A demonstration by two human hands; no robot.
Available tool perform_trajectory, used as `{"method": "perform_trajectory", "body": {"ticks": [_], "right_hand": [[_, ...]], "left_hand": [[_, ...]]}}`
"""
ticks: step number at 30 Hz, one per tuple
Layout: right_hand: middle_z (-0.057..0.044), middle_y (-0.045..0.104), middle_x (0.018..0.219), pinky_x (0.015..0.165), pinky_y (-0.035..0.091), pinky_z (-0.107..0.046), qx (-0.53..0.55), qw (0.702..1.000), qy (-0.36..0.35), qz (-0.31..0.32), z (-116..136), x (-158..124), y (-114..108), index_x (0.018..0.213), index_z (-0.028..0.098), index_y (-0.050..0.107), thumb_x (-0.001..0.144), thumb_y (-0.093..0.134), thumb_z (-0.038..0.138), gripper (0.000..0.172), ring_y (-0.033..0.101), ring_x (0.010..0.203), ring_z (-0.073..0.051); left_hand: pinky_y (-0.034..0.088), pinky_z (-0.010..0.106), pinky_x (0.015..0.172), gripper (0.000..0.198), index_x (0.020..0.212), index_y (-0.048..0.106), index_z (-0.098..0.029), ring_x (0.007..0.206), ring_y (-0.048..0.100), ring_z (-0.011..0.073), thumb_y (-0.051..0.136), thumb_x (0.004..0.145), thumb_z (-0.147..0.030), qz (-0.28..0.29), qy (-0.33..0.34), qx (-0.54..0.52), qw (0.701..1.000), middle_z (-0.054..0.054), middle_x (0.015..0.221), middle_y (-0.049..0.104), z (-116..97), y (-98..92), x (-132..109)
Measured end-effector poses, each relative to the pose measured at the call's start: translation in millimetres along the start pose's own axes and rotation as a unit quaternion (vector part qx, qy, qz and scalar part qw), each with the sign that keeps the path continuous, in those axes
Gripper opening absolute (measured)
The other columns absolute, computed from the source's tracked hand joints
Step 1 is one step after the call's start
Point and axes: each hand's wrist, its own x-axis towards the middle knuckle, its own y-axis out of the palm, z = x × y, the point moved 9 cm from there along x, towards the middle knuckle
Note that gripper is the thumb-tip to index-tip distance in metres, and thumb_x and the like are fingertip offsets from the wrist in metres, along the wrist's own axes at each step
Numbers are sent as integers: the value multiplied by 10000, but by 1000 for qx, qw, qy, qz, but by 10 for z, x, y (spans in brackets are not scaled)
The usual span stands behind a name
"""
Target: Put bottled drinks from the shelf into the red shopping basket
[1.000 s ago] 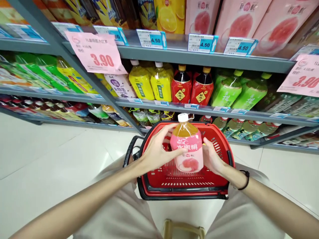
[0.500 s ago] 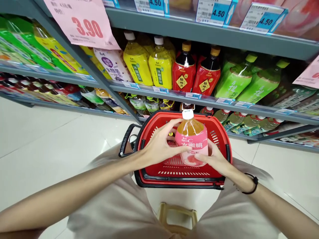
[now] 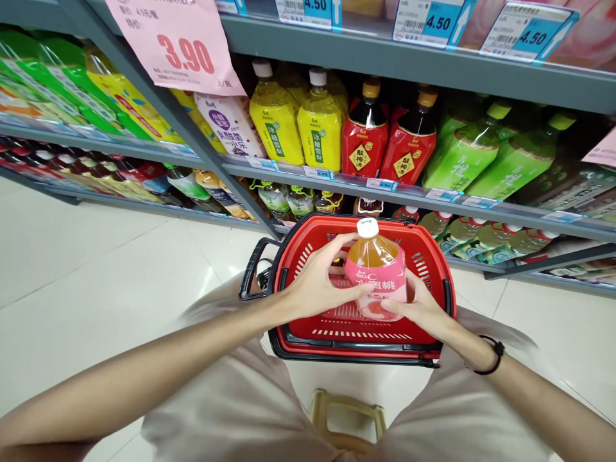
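Observation:
Between my two hands is a juice bottle with a white cap, amber drink in its neck and a pink peach label facing me. My left hand grips its left side, thumb laid across the label. Around the lower right side curls my right hand, its thumb on the label near the base; a black band circles that wrist. The bottle is held nearly upright over a red shopping basket with black rims. Some of the basket's contents are hidden behind the bottle and hands.
Shelves of drinks stand ahead, with yellow bottles, red bottles and green bottles. A pink price sheet hangs at upper left. The basket's black handle sticks out leftward. Below, a beige stool shows between my legs.
The whole view has shifted, so everything sits slightly further right. The bottle's cap tips a little toward me; both hands keep their hold on it.

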Motion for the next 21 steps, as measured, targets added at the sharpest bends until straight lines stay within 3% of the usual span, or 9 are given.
{"method": "perform_trajectory", "body": {"ticks": [10, 21], "right_hand": [[-98, 774, 1203, 1051, 571, -497, -12, 1000, 18, -12, -55, 45, -42, 1128, 223, 698, 617, 998, 479, 646, 733, 1115, -312], [-113, 769, 1244, 1008, 585, -470, 18, 998, 66, -16, -198, 29, -60, 1198, 209, 698, 620, 999, 497, 712, 733, 1129, -316]], "left_hand": [[665, 382, 962, 758, 1481, 511, -203, 1253, 688, 263, 859, 813, -295, -19, -7, 0, 1000, 139, 1418, 660, -45, -53, 23], [671, 413, 936, 757, 1496, 517, -192, 1151, 726, 261, 828, 814, -298, -12, -31, -22, 999, 148, 1400, 657, 25, -65, 42]]}}
